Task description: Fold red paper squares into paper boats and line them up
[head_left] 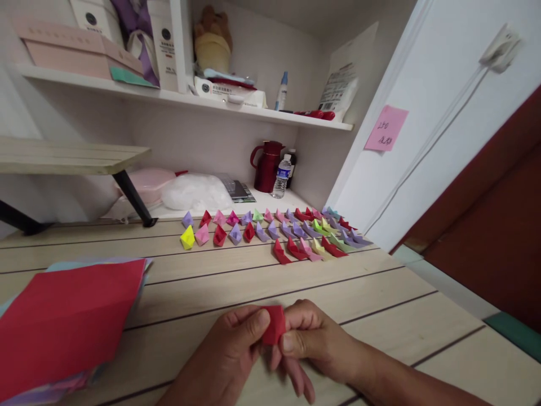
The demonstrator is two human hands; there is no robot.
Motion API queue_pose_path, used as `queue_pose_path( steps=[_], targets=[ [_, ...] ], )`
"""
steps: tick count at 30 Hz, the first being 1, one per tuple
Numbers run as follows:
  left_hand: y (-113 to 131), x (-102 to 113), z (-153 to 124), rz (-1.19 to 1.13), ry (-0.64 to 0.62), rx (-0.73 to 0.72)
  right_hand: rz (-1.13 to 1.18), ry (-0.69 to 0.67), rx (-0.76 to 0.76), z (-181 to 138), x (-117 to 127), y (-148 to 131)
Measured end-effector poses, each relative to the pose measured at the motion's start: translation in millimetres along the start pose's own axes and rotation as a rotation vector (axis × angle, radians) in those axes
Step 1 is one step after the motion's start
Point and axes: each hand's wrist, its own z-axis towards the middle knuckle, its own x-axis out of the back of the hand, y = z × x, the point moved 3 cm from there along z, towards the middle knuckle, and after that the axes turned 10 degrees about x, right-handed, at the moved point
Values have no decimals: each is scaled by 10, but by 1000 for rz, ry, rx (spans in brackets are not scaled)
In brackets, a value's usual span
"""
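**Red folded paper** (pixel 274 326): small, folded several times, held just above the worktop (pixel 380 304) and pinched from both sides.

**Left hand** (pixel 228 355): fingers (pixel 253 326) pressed together on the paper's left edge, thumb on top.

**Right hand** (pixel 313 338): fingers (pixel 296 345) pinching the paper's right edge, the remaining ones curled underneath toward the worktop. The two hands nearly meet around the paper.

**Paper stack** (pixel 67 327): left of the fingers, lying on the worktop. A red sheet is uppermost, with blue and purple edges showing beneath.

**Folded paper shapes** (pixel 274 234): beyond the fingers and well apart from them, set in rows on the worktop. Colours are yellow, pink, red, purple and green; most stand upright and pointed.

**Red jug** (pixel 267 164): farther beyond the fingers, past the rows, on a white ledge. A clear water bottle (pixel 282 176) stands just beside it on the right.

**White plastic bag** (pixel 196 192): beyond and slightly left of the fingers, next to a pink lidded box (pixel 147 183).

**Pink sticky note** (pixel 386 128): up and to the right of the fingers, stuck on a white door. The handwriting is too small to read.

**Wall shelf** (pixel 169 97): high beyond the fingers, bearing boxes and packets.
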Motion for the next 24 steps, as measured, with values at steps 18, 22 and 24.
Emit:
queue_pose_path(
  steps=[18,22,24],
  targets=[
    [14,163,-5,250,328,-185,506,27,-16,26,-7,130],
    [54,79,-24,375,186,-239,576,79,-87,-13,-16,232],
    [60,88,-10,313,155,-239,599,102,-79,-21,-15,252]
  ],
)
